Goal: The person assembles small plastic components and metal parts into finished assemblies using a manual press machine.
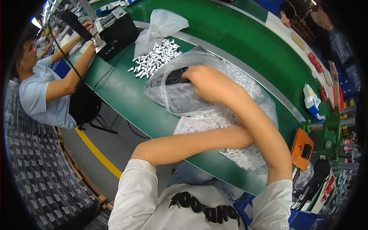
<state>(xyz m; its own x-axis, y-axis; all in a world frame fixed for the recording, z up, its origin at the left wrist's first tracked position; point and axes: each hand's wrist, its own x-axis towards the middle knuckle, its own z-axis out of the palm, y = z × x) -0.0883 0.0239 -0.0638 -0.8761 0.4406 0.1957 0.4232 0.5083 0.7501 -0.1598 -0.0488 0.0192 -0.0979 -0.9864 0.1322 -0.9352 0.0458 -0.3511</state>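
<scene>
My right hand reaches across to the mouth of a clear plastic bag with small black parts inside. Its fingers curl down at those parts, and their tips are hidden. My left forearm passes under the right one, over another clear bag full of small white parts. The left hand is hidden behind my right forearm. A printed paper slip lies by the bags, under the left forearm. Beyond the bag mouth, a loose pile of small white-and-metal parts spreads on the green table.
A crumpled plastic bag stands behind the pile. At the left, a co-worker works at a black machine. A metal rail borders the green conveyor belt. An orange box and a green fixture stand at the right.
</scene>
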